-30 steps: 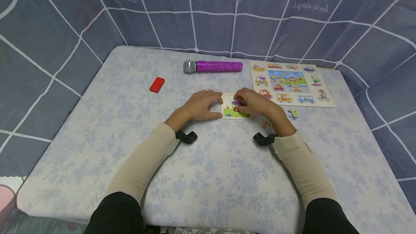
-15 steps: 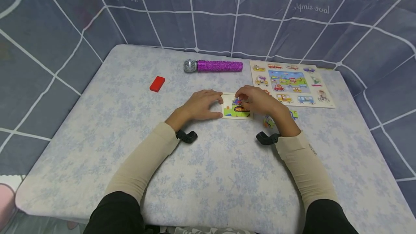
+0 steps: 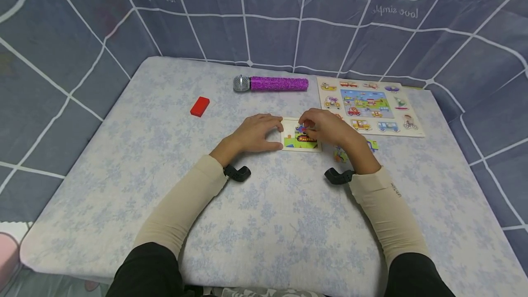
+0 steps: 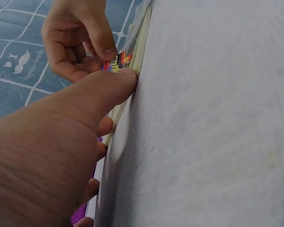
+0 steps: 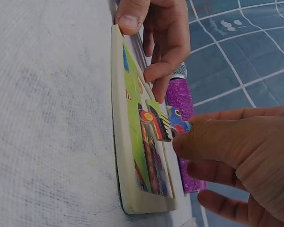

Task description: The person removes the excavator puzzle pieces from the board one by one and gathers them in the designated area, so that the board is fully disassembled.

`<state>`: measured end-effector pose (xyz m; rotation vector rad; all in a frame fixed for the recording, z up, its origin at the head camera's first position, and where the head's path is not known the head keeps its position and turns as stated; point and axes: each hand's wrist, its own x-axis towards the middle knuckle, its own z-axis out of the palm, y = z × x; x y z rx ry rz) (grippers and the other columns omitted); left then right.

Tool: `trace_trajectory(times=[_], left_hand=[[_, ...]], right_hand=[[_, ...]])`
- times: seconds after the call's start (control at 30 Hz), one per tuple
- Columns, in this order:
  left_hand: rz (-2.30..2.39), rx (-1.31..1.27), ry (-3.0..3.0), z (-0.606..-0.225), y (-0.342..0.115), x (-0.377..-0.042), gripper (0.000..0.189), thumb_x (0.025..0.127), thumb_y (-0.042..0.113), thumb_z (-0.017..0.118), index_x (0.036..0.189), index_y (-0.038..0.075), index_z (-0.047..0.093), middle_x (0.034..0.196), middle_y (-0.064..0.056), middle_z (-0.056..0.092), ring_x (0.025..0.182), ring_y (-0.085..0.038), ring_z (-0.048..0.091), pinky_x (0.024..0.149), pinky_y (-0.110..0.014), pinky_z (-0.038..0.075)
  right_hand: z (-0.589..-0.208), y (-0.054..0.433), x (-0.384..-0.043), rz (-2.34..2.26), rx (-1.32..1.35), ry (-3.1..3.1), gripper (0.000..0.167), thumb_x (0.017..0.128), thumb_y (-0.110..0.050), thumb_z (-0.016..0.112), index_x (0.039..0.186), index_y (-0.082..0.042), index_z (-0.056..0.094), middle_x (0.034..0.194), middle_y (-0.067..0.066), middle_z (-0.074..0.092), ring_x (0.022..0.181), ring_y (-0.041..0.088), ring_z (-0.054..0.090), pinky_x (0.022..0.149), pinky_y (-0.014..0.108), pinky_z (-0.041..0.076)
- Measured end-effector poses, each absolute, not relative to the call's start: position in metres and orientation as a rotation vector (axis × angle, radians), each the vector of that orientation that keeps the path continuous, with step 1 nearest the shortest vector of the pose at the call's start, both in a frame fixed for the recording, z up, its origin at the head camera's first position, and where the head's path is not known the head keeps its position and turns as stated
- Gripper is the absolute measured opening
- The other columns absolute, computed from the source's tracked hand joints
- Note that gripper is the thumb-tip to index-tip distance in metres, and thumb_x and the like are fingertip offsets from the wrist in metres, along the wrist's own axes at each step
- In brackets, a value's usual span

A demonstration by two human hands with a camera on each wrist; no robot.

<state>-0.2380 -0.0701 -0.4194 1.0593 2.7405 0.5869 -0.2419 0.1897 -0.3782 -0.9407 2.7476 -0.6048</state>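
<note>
A small wooden jigsaw tray (image 3: 301, 150) with a pale frame lies flat near the middle of the table. My left hand (image 3: 256, 133) steadies its left side, thumb at the near corner and fingers along the far edge. Between the thumb and index finger of my right hand (image 3: 327, 127) is a jigsaw piece (image 5: 157, 120), green with a colourful printed figure. In the right wrist view it stands tilted over the tray's picture, where red and black track parts lie inside the frame. Loose jigsaw pieces (image 3: 340, 155) sit beside my right wrist, partly covered.
Behind the hands lies a purple glitter microphone (image 3: 278, 84). A red block (image 3: 200, 107) rests to the left. At the back right is a larger vehicle puzzle board (image 3: 406, 127), close to my right hand. Blue-grey grid cloth (image 3: 272, 40) hangs along the table's far edge.
My right hand shifted slightly right and away from me over the tray, uncovering more of the tracked-vehicle picture; since half a second ago it has barely moved. The left hand stays in place.
</note>
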Motion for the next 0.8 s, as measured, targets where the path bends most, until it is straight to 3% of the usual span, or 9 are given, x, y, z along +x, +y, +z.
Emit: trace_trajectory(times=[0.3, 0.53, 0.7, 0.8], left_hand=[[0.585, 1.056, 2.746, -0.421, -0.069, -0.238, 0.045, 0.092, 0.051, 0.069, 0.125, 0.021, 0.060, 0.158, -0.002, 0.041, 0.145, -0.029, 0.033, 0.117, -0.050, 0.026], [0.569, 1.067, 2.752, -0.424, -0.070, -0.239, 0.046, 0.092, 0.052, 0.069, 0.126, 0.022, 0.059, 0.158, -0.002, 0.040, 0.146, -0.030, 0.033, 0.117, -0.051, 0.026], [0.573, 1.080, 2.756, -0.424, -0.071, -0.240, 0.046, 0.092, 0.052, 0.069, 0.125, 0.022, 0.060, 0.158, -0.002, 0.040, 0.145, -0.030, 0.033, 0.116, -0.052, 0.027], [0.565, 1.078, 2.756, -0.425, -0.071, -0.240, 0.046, 0.092, 0.052, 0.068, 0.126, 0.022, 0.060, 0.159, -0.001, 0.040, 0.145, -0.029, 0.033, 0.116, -0.052, 0.027]], right_hand=[[-0.384, 0.192, -0.242, -0.487, -0.962, 2.802, 0.024, 0.094, -0.007, 0.069, 0.118, -0.004, 0.069, 0.103, 0.006, 0.065, 0.087, 0.020, 0.060, 0.072, 0.038, 0.053], [-0.380, 0.198, -0.240, -0.632, -1.000, 2.849, 0.026, 0.093, -0.006, 0.068, 0.119, -0.002, 0.066, 0.102, 0.006, 0.064, 0.085, 0.022, 0.058, 0.072, 0.038, 0.050], [-0.369, 0.215, -0.238, -0.852, -1.149, 2.880, 0.014, 0.088, 0.004, 0.066, 0.099, -0.003, 0.064, 0.095, 0.007, 0.064, 0.083, 0.026, 0.057, 0.071, 0.040, 0.046], [-0.364, 0.235, -0.230, -0.917, -1.204, 2.906, 0.015, 0.085, 0.009, 0.066, 0.089, -0.005, 0.065, 0.091, 0.006, 0.064, 0.081, 0.024, 0.056, 0.070, 0.042, 0.046]])
